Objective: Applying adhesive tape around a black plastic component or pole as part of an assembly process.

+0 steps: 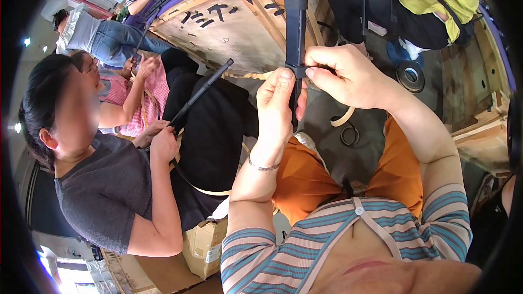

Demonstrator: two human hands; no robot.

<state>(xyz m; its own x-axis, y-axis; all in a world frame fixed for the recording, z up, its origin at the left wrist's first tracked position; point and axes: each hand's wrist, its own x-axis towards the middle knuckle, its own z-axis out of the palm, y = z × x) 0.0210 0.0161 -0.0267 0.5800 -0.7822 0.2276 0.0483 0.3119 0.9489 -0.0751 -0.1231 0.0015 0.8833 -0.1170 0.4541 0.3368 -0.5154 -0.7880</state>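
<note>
Upright in front of me is a long, black, flat-sided bar (295,22), with a black band wrapped round it above my hands. My left hand (277,98) is closed round its lower part, thumb pressed on the front. Beside it, the bent fingers and thumb of my right hand (344,76) pinch the end of a black tape strip (298,70) that crosses the bar at my left thumb. Below my right hand hangs a curled tan strip (343,118); its upper end is hidden.
A co-worker on the left holds a similar black bar (201,90). Tape rolls (409,77) lie on the floor ahead. Wooden crates (218,30) stand ahead and at the right. Other people sit or stand around, and a cardboard box (204,247) is at lower left.
</note>
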